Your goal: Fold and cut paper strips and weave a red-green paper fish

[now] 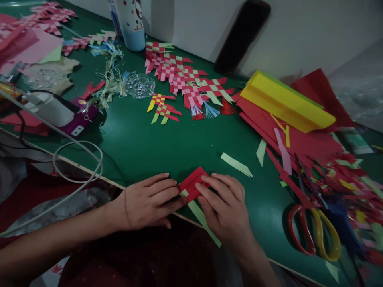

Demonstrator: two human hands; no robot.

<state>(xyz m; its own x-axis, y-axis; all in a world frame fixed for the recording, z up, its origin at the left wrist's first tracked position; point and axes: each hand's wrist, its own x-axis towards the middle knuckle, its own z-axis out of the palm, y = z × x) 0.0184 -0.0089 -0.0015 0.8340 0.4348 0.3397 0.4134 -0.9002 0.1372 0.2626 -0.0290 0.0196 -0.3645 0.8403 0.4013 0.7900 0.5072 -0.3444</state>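
A folded red paper piece (191,184) lies at the table's front edge between my two hands. A pale green paper strip (205,224) runs from its lower side and hangs past the edge. My left hand (152,199) grips the red paper's left end, fingertips pressed on it. From the right, my right hand (225,201) holds the other end, with its thumb and fingers on the paper's face. Part of the red paper is covered by the fingers. Just beyond my right hand lies a loose pale green strip (236,164).
Scissors (312,233) with red and yellow handles lie right, beside paper scraps (356,183). Woven paper fish (182,75), a tray of small eyes (140,85) and tassels (109,85) sit farther back. A phone (242,36) leans on the wall; a white cable (100,159) loops left.
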